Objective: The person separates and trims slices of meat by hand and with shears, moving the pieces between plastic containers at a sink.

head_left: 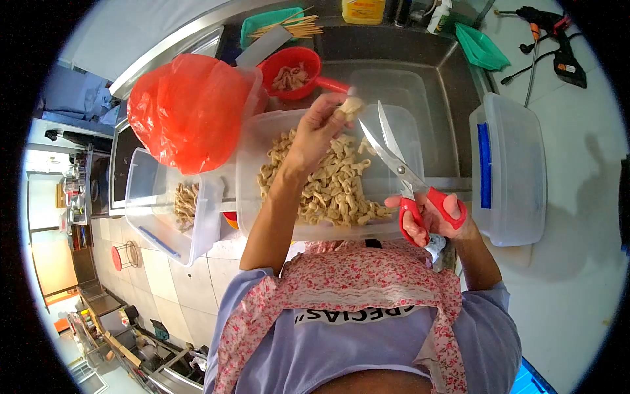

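My left hand [319,125], fingers closed, pinches a pale, soft piece of meat [352,107] above a clear plastic tub [248,190]. That tub holds a big heap of pale, curled meat pieces [338,187]. My right hand [430,213] has its fingers through the red handles of large scissors [401,169]. Their metal blades stand apart, pointing up near the held piece, over the tub's right side. Behind my left hand is a red handled bowl [308,60] with more pale strips in it.
A red plastic bag [190,111] bulges at the left, above another clear tub [141,190] with brownish strips. Bamboo skewers [298,27] lie over a green basket [252,23]. A lidded clear box [515,171] stands at right, below a green tray [480,47] and a power tool [558,46].
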Tool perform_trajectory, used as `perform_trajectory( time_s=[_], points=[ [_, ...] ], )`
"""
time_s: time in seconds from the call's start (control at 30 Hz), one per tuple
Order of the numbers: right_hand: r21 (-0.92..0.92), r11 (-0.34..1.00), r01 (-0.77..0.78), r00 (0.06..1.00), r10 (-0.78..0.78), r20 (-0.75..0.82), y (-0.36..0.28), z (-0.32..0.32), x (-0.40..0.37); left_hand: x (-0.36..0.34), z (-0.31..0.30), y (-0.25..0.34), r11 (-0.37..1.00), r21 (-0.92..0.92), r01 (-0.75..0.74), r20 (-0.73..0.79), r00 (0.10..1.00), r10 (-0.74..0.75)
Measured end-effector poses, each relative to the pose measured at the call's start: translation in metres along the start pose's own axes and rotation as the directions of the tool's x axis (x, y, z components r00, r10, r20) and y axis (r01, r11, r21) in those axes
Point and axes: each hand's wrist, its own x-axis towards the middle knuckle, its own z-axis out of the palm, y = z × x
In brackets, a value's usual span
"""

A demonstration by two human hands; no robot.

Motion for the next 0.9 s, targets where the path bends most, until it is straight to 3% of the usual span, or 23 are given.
perform_trajectory(
  time_s=[0.2,0.3,0.4,0.5,0.6,0.63,0.67,0.7,0.77,0.83,0.9],
  points=[
    [0.023,0.998,0.051,0.994,-0.053,0.092,0.001,-0.001,0.009,-0.008,0.01,0.011,0.987,0.148,-0.058,0.035,0.998,0.053],
    [0.006,0.996,0.091,0.993,-0.091,0.081,-0.003,0.006,0.013,-0.012,0.014,0.01,0.978,0.168,-0.119,0.054,0.992,0.111],
    [0.097,0.986,0.133,0.99,-0.137,0.029,0.001,-0.001,0.015,-0.025,0.016,0.013,0.976,0.207,-0.064,0.045,0.997,0.056],
    [0.184,0.969,0.165,0.985,-0.172,0.026,0.009,-0.008,0.019,-0.028,0.015,0.005,0.926,0.375,-0.042,-0.063,0.996,0.07],
    [0.245,0.963,0.113,0.992,-0.125,0.032,0.018,-0.015,0.021,-0.034,0.014,0.002,0.929,0.37,-0.01,-0.153,0.986,0.072],
    [0.28,0.955,0.098,0.994,-0.109,0.022,0.016,-0.012,0.022,-0.035,0.012,-0.003,0.908,0.413,-0.066,-0.167,0.975,0.146],
    [0.318,0.942,0.109,0.99,-0.131,0.049,0.022,-0.015,0.028,-0.036,0.008,-0.013,0.943,0.322,-0.089,-0.197,0.967,0.159],
    [0.288,0.952,0.105,0.993,-0.118,0.028,0.024,-0.011,0.031,-0.04,0.002,-0.014,0.839,0.534,-0.107,-0.192,0.951,0.244],
    [0.243,0.965,0.103,0.994,-0.111,0.019,0.03,-0.014,0.034,-0.047,0.003,-0.002,0.88,0.475,-0.018,-0.293,0.94,0.177],
    [0.263,0.958,0.114,0.991,-0.127,0.031,0.034,-0.017,0.036,-0.062,-0.008,0.009,0.836,0.546,-0.047,-0.331,0.905,0.267],
    [0.281,0.91,0.304,0.952,-0.277,-0.131,0.032,-0.021,0.03,-0.08,-0.028,0.016,0.828,0.56,-0.009,-0.399,0.873,0.28]
  ],
)
